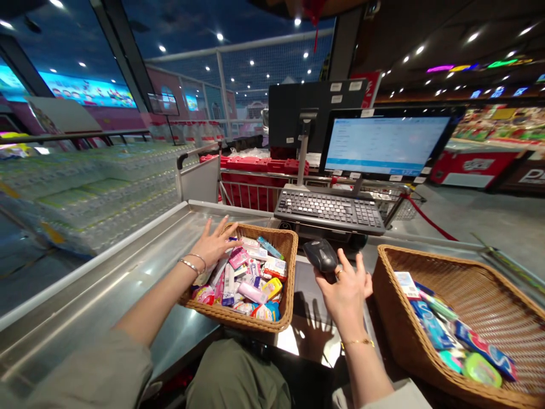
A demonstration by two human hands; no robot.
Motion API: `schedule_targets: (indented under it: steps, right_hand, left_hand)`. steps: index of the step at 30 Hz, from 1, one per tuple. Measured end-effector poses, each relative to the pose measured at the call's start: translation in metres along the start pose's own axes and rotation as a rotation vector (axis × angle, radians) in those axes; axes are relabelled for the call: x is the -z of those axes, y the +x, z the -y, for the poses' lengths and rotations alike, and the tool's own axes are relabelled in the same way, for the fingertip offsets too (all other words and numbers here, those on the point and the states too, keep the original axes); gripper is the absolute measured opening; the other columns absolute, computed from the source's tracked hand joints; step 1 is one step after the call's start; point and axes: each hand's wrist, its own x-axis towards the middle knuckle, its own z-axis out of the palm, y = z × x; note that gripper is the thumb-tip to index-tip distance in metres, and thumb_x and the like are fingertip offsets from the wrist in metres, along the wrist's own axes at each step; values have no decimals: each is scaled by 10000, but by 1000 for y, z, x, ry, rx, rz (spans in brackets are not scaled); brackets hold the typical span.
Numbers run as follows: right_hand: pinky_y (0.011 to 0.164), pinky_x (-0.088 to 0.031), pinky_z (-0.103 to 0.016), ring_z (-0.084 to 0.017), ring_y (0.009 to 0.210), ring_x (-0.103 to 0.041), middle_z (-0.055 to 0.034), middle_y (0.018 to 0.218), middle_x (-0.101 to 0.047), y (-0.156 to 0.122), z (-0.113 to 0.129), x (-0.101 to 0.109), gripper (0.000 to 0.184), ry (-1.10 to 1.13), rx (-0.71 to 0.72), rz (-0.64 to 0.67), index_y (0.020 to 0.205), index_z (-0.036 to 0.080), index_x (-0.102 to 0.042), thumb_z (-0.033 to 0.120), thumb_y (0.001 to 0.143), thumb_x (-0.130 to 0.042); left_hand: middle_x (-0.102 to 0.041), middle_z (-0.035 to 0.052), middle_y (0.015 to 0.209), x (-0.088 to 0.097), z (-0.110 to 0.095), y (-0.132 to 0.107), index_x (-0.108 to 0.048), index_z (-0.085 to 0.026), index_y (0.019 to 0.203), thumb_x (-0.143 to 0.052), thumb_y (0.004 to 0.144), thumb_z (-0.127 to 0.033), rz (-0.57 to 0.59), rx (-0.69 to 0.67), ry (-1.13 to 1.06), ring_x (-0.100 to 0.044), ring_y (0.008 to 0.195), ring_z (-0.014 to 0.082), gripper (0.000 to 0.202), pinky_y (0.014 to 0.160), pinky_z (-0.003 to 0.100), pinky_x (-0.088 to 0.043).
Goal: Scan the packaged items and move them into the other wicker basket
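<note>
My left hand point(217, 245) lies over the far left part of a wicker basket point(294, 258), fingers spread, touching its rim and small packages. That basket is filled with small packaged goods: a yellow pack point(272, 288), a pink tube point(252, 292), a blue-capped toothbrush pack point(269, 247) and several boxes. To its right, my right hand point(347, 289) grips a black handheld barcode scanner point(321, 255) by its near end with thumb and forefinger; the other fingers stick out. The scanner's handle is hidden by the hand.
A second wicker basket point(383, 301) at the right holds toothpaste boxes point(485, 346) and a green container point(482, 369). Beyond the hands stand a keyboard point(330, 207) and a lit monitor point(385, 145). The metal counter point(140, 278) runs along the left. Behind are a shopping cart point(251, 193) and stacked bottles point(93, 193).
</note>
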Motion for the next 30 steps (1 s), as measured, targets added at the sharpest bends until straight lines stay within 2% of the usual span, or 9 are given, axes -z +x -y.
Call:
schedule_targets:
  steps: [5,7,11,17,23,26,30]
  right_hand:
    - [1084,-170,-616,-340,1416,-252,-77,1355,-580,0,1,0,237,5,-13,-6,762,201,-674,384,766,-523]
    - [1083,-172,-615,-336,1416,-250,-80,1347,-586,-1,1,-1,235,1,-6,-7,768,203,-673,378,768,-518]
    - [1074,-179,-623,-333,1416,-245,-88,1337,-591,-1,0,-2,234,-14,7,-14,776,203,-674,374,776,-514]
    - [1075,-189,-619,-337,1408,-260,-75,1341,-592,0,-2,-2,256,-18,2,-22,777,198,-669,403,787,-517]
    - [1064,-203,-614,-347,1400,-279,-94,1321,-605,0,-1,-2,270,-18,15,-46,730,193,-660,413,793,-517]
    - [1068,-192,-614,-346,1402,-275,-95,1318,-607,0,-2,-2,272,-15,11,-47,743,197,-667,413,790,-509]
    - [1077,-174,-608,-342,1408,-266,-92,1324,-603,0,-1,-2,267,-4,-2,-39,744,202,-670,406,781,-502]
  left_hand:
    - [-256,-3,1591,12,10,8,-651,-415,1155,-765,674,-166,87,-139,38,-26,1493,310,554,1114,643,133]
    - [-286,-4,1581,13,13,11,-682,-383,1075,-781,635,-158,113,-138,23,-30,1495,291,504,1121,626,130]
    - [-342,-10,1559,9,18,16,-690,-355,1005,-763,662,-225,138,-110,-42,-49,1497,256,373,1134,608,107]
    - [-387,29,1535,7,24,20,-713,-315,913,-823,604,-235,187,-123,61,-91,1487,325,337,1090,643,166]
    - [-461,34,1494,9,34,21,-700,-269,773,-759,706,-317,223,-51,-38,-163,1479,310,102,1054,679,179]
    - [-526,20,1442,17,36,21,-681,-253,692,-708,759,-368,221,-33,-101,-207,1470,292,136,1039,673,209]
    - [-550,15,1415,36,36,23,-686,-267,719,-699,771,-424,170,-24,-135,-248,1454,293,165,1037,681,208]
